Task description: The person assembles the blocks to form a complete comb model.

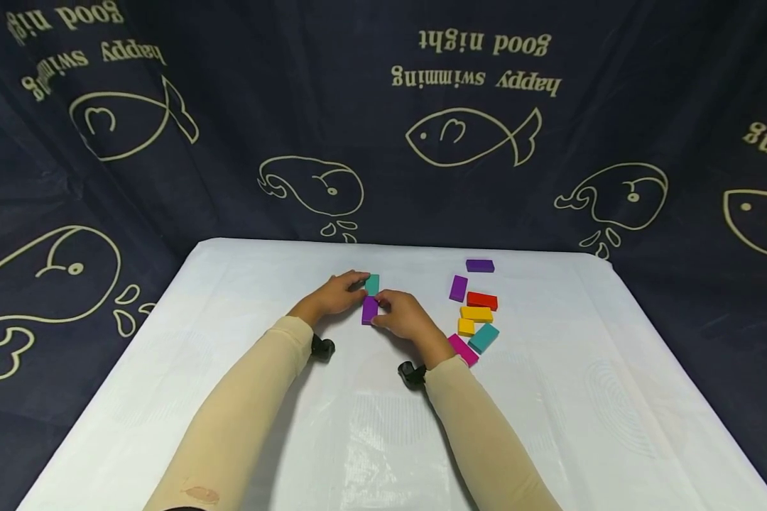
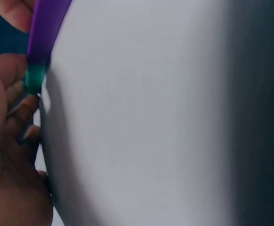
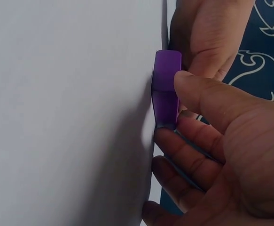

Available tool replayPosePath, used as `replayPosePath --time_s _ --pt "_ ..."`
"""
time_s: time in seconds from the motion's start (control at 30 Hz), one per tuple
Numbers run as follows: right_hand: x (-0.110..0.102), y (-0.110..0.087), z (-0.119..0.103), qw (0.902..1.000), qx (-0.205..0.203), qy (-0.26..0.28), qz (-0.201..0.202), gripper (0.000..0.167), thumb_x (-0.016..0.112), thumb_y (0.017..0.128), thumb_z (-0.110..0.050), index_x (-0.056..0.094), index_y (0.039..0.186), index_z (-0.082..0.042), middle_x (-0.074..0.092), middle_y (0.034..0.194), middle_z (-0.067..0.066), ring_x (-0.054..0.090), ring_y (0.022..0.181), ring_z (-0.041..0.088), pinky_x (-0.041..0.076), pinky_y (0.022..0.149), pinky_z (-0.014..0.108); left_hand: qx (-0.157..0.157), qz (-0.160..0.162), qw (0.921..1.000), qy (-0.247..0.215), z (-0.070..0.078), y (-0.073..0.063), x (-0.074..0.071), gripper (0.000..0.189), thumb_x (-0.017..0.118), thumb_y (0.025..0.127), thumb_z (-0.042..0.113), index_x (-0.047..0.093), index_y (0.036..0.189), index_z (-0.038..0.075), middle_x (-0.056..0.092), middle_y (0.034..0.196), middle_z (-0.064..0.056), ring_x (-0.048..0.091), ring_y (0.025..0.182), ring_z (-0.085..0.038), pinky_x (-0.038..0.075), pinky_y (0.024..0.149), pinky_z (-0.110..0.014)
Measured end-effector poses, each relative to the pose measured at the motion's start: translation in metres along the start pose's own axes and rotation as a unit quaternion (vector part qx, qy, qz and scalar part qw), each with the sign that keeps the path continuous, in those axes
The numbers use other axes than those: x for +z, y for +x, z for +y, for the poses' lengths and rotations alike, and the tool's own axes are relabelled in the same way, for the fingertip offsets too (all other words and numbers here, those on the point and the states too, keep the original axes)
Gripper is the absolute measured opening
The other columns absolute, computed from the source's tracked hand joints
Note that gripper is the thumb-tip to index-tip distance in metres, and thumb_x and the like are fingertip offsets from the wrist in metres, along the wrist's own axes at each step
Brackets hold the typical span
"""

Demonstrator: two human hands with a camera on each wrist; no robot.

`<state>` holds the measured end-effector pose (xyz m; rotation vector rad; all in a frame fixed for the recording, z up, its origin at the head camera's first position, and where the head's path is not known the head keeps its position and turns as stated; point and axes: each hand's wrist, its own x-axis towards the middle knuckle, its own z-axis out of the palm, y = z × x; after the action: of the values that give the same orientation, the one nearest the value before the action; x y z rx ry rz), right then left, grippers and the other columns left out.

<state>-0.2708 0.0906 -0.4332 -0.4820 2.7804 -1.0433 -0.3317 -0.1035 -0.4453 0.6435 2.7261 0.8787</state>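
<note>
Near the middle of the white table, a teal block (image 1: pixel 372 284) and a purple block (image 1: pixel 370 311) lie end to end, the purple one closer to me. My left hand (image 1: pixel 339 293) holds the teal block from its left side, thumb by the joint between the blocks and fingers at the far end. My right hand (image 1: pixel 408 316) pinches the purple block from the right, between thumb and fingers. In the right wrist view that purple block (image 3: pixel 167 73) touches the thumb. Only part of the teal block (image 2: pixel 35 78) shows in the left wrist view.
Right of my hands lie loose blocks: two purple (image 1: pixel 480 265) (image 1: pixel 458 288), a red block (image 1: pixel 482 301), a long yellow block (image 1: pixel 476 314), a short yellow block (image 1: pixel 466 327), another teal block (image 1: pixel 483 338) and a pink block (image 1: pixel 463 350) near my right wrist. A dark printed cloth (image 1: pixel 383 199) hangs behind.
</note>
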Motion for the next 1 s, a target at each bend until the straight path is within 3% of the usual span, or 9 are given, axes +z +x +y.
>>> replayPosePath --time_s 0.2,0.3,0.47,0.63,0.77,0.9,1.0 --pt "0.001 -0.001 0.003 0.9999 0.007 0.016 0.002 0.045 0.077 0.086 -0.015 0.064 0.128 -0.003 0.066 0.119 0.011 0.058 0.115 0.027 0.042 0.106 0.043 -0.01 0.013 0.9996 -0.021 0.008 -0.014 0.003 0.056 0.056 0.099 0.028 0.044 0.149 0.008 0.041 0.153 -0.016 0.03 0.145 -0.033 0.008 0.119 -0.056" --pt "0.001 -0.002 0.004 0.9994 0.017 0.03 0.003 0.044 0.077 0.086 -0.016 0.064 0.127 -0.005 0.066 0.118 0.01 0.058 0.114 0.027 0.042 0.106 0.043 -0.016 0.019 0.9981 -0.057 0.008 -0.024 0.004 0.058 0.059 0.098 0.028 0.043 0.15 0.008 0.041 0.153 -0.015 0.03 0.145 -0.033 0.015 0.119 -0.052" --pt "-0.001 -0.003 0.006 0.9989 0.019 0.043 0.003 0.041 0.076 0.087 -0.018 0.066 0.125 -0.006 0.066 0.117 0.009 0.058 0.114 0.027 0.041 0.106 0.044 -0.022 0.026 0.9906 -0.133 0.008 -0.047 0.008 0.057 0.062 0.098 0.028 0.046 0.148 0.009 0.043 0.152 -0.015 0.03 0.145 -0.032 0.023 0.118 -0.05" --pt "-0.003 -0.003 0.009 0.9984 0.019 0.054 0.005 0.039 0.074 0.088 -0.02 0.066 0.123 -0.006 0.067 0.117 0.008 0.058 0.115 0.027 0.041 0.107 0.045 -0.03 0.044 0.9835 -0.173 0.013 -0.062 0.015 0.053 0.064 0.097 0.026 0.05 0.145 0.009 0.043 0.152 -0.016 0.031 0.144 -0.035 0.024 0.117 -0.052" --pt "-0.004 -0.004 0.01 0.9971 0.027 0.071 0.0 0.039 0.073 0.089 -0.021 0.066 0.124 -0.006 0.067 0.118 0.008 0.058 0.115 0.027 0.041 0.107 0.045 -0.025 0.079 0.983 -0.164 0.016 -0.064 0.024 0.046 0.063 0.097 0.023 0.056 0.139 0.006 0.043 0.15 -0.022 0.032 0.142 -0.039 0.015 0.118 -0.058" --pt "-0.007 -0.005 0.011 0.9938 0.029 0.107 -0.012 0.038 0.072 0.09 -0.02 0.065 0.124 -0.005 0.066 0.118 0.009 0.058 0.113 0.028 0.042 0.105 0.047 -0.007 0.131 0.9834 -0.126 0.018 -0.062 0.034 0.039 0.063 0.096 0.021 0.063 0.131 0.005 0.049 0.144 -0.024 0.038 0.138 -0.042 0.007 0.116 -0.065" --pt "-0.012 -0.007 0.014 0.9913 0.021 0.128 -0.02 0.04 0.072 0.09 -0.02 0.064 0.126 -0.004 0.065 0.12 0.011 0.058 0.113 0.028 0.044 0.104 0.047 0.006 0.159 0.9819 -0.103 0.019 -0.06 0.04 0.036 0.064 0.094 0.019 0.066 0.126 0.004 0.055 0.137 -0.024 0.042 0.135 -0.043 0.012 0.114 -0.066"
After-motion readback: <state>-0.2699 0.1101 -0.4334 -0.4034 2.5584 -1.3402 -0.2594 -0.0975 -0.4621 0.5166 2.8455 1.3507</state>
